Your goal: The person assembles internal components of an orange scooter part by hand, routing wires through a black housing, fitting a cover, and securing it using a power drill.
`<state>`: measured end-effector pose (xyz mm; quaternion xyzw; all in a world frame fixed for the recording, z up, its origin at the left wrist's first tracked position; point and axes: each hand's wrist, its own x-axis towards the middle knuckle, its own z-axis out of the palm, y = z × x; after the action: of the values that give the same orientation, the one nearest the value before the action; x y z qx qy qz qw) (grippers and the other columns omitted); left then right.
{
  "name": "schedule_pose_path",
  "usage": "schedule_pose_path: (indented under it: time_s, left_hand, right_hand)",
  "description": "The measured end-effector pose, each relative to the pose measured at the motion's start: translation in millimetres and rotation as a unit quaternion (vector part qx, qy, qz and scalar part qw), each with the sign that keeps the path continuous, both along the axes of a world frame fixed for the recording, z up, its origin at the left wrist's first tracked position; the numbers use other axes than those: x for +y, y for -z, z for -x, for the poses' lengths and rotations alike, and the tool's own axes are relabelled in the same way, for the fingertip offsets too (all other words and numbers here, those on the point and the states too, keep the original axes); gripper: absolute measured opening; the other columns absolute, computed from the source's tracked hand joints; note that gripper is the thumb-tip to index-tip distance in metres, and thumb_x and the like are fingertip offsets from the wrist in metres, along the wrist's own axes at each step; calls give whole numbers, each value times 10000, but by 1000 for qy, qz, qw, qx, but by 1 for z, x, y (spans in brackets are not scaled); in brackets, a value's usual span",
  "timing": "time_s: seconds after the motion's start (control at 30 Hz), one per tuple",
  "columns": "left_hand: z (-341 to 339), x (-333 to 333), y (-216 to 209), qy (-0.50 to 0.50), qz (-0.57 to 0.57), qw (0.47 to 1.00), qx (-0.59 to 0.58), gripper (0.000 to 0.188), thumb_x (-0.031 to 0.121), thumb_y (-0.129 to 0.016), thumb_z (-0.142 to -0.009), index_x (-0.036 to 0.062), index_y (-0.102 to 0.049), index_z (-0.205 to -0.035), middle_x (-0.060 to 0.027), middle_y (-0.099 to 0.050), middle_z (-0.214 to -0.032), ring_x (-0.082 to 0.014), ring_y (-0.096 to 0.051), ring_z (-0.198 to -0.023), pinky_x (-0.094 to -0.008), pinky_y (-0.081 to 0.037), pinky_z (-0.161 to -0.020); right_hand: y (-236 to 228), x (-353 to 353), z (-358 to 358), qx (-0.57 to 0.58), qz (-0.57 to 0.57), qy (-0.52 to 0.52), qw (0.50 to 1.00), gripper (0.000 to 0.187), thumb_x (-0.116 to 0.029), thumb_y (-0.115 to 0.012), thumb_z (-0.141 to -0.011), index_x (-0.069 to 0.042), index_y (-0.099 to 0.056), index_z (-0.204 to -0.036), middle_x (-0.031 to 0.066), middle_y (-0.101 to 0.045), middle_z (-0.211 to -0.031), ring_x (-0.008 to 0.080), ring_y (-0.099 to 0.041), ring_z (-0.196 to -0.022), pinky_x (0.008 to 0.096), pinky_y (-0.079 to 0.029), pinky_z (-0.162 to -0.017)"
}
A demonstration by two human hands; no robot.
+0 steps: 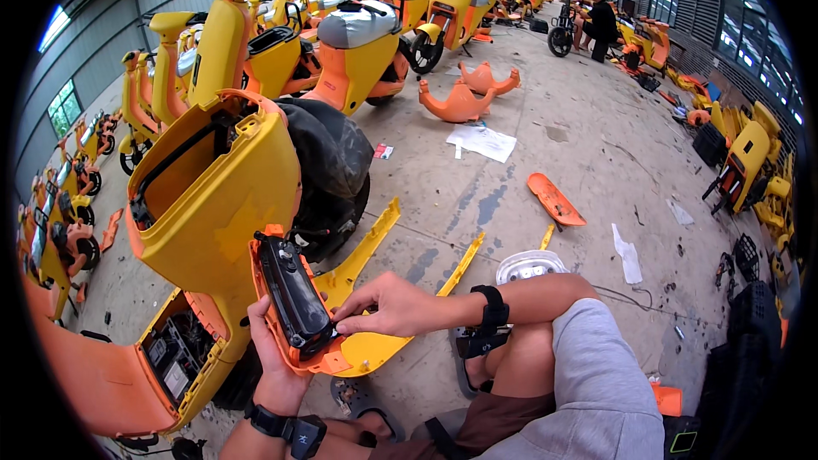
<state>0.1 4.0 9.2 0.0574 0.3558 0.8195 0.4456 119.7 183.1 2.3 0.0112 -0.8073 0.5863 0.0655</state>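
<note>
My left hand [276,356] grips the lower left side of an orange plastic housing [317,365], tilted up in front of me. Set into that housing is a long glossy black part [294,290], perhaps a lamp unit. With fingers pressed together, my right hand [388,307] is at the lower right corner of the black part; what sits between the fingertips is too small to make out. A yellow V-shaped trim panel [375,353] spreads out behind the housing, under my right hand; whether they are joined I cannot tell.
A partly stripped yellow and orange scooter [226,175] stands close on my left. On the floor lie orange covers [460,102], an orange fender-like piece [555,199], a white lamp-like part [530,267] and paper sheets [484,142]. Farther off, a person in black [601,19] crouches by a scooter.
</note>
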Motion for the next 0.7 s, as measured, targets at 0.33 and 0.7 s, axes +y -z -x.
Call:
schedule_pose_path:
  time_s: [0.33, 0.7]
  left_hand:
    - [5, 0, 6, -8, 28, 1000, -10, 544, 505, -478, -955, 48, -615, -1218, -139, -728, -999, -290, -749, -851, -441, -652, -749]
    - [4, -3, 5, 24, 50, 998, 9, 541, 502, -477, -956, 43, -600, -1214, -143, -719, -993, -308, -745, -850, -469, -652, -718]
  right_hand:
    - [8, -4, 3, 13, 21, 10, 1000, 318, -230, -768, -905, -7, -749, -1131, 113, -773, -910, 134, -730, -834, 280, -545, -772]
    - [6, -2, 3, 3, -57, 8, 998, 297, -253, -791, -880, -21, -775, -1064, 116, -770, -857, 165, -721, -769, 290, -537, -704]
